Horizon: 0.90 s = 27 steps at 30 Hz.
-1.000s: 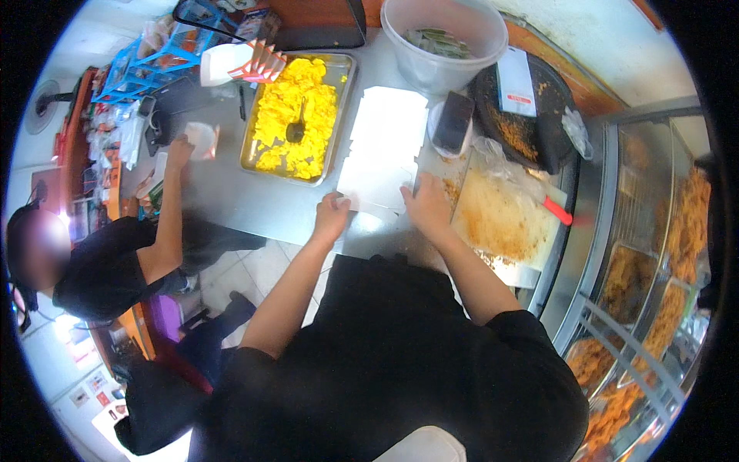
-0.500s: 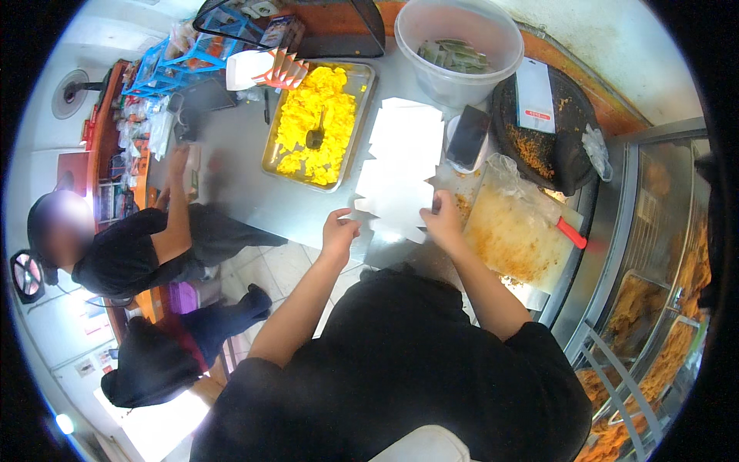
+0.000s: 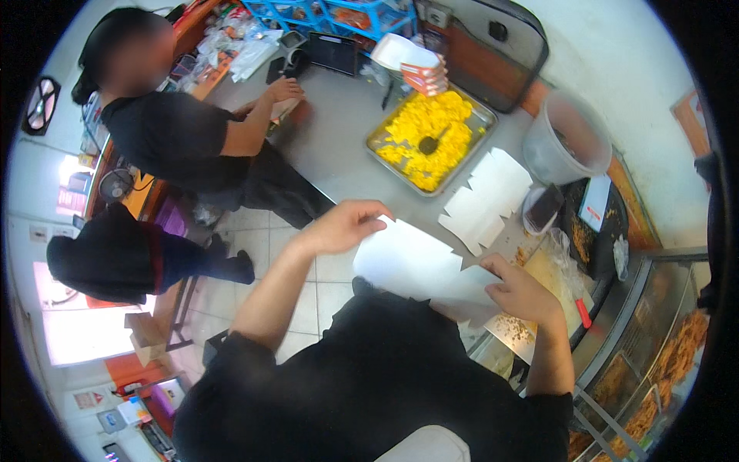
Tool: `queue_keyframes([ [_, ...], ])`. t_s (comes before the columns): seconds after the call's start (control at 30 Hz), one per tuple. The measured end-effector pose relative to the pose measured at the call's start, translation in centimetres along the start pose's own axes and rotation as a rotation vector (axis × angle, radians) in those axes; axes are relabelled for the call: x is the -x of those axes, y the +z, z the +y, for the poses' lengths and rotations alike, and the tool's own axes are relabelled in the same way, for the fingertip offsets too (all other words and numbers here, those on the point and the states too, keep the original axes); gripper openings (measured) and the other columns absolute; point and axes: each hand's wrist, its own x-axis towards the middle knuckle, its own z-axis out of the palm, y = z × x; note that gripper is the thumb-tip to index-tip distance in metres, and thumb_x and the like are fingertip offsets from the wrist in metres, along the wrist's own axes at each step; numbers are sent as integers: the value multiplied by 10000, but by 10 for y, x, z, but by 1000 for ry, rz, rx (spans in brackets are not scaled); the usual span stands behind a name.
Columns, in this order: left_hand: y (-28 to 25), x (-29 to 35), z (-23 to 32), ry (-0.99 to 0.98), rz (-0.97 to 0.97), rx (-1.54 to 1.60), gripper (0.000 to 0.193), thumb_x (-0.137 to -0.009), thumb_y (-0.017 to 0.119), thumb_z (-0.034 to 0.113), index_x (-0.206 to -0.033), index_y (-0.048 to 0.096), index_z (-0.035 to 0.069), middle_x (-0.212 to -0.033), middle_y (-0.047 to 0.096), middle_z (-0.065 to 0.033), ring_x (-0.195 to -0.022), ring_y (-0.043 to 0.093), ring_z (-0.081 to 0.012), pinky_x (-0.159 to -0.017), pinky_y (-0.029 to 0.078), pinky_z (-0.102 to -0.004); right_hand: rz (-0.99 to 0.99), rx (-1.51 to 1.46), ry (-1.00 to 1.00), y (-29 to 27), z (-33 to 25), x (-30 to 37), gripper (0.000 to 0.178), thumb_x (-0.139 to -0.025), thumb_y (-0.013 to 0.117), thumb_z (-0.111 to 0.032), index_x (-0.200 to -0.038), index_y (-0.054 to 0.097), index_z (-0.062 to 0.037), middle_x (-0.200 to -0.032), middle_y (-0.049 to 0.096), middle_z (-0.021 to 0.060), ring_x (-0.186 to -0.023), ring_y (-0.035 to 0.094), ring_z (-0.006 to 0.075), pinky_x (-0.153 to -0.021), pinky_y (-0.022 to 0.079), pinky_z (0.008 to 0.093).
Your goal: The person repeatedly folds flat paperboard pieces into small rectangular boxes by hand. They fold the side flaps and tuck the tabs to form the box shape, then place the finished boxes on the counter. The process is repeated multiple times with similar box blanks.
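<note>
A flat white cardboard box blank (image 3: pixel 408 258) with notched edges hangs between my hands, close in front of my body. My left hand (image 3: pixel 346 227) pinches its upper left corner between thumb and fingers. At its right end, my right hand (image 3: pixel 527 292) grips the board with thumb and bent fingers. Beyond the held piece, a second white box blank (image 3: pixel 489 196) lies flat on the steel table. A metal tray (image 3: pixel 372 143) of crumbly yellow food (image 3: pixel 443 127) stands farther back, with a dark round-ended utensil (image 3: pixel 428 145) in it.
Nested red-and-white cartons (image 3: pixel 423 73) stand by the tray. To the right are a clear bucket (image 3: pixel 566 142), a phone (image 3: pixel 545 205), a cutting board (image 3: pixel 539 281) and a red-handled knife (image 3: pixel 583 312). A person in black (image 3: pixel 165 135) works at the table's far left; another person (image 3: pixel 108 254) is behind.
The held box blank has come off the table toward my body, its left end now higher. My hands have spread farther apart. My view has turned, shifting the table rightward.
</note>
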Motion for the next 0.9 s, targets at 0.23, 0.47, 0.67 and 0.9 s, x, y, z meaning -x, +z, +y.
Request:
queue_keyframes([
  [0.23, -17, 122, -30, 558, 497, -93, 223, -909, 648, -55, -1117, 695, 10, -1089, 680, -153, -984, 677, -373, -870, 555, -411, 358, 273, -374, 107, -155, -120, 477, -934, 734, -125, -1391, 615, -55, -1232, 712, 195, -1108, 672, 385, -977, 534, 405],
  [0.47, -65, 247, -86, 520, 718, -181, 207, -919, 705, -39, -1119, 689, 11, -1161, 656, -165, -1103, 662, -319, -915, 545, -380, 101, 20, -283, 185, -256, -199, 180, -1030, 626, -158, -1105, 705, -14, -864, 706, 219, -840, 715, 394, -779, 549, 420],
  [0.67, -74, 303, -128, 196, 1067, 181, 219, -892, 762, -38, -1093, 684, 2, -1150, 689, -174, -1083, 711, -325, -953, 555, -393, -14, -154, -363, 254, -291, -230, 206, -1052, 604, -137, -1219, 632, -21, -1001, 730, 151, -922, 710, 218, -826, 542, 336],
  [0.9, -78, 312, -159, 135, 1506, -499, 224, -858, 766, -56, -1066, 705, 2, -1112, 724, -160, -1085, 683, -347, -976, 511, -410, -82, -723, -136, 336, -290, -265, 164, -1058, 616, -153, -1179, 628, -43, -1023, 653, 9, -948, 594, 62, -833, 481, 254],
])
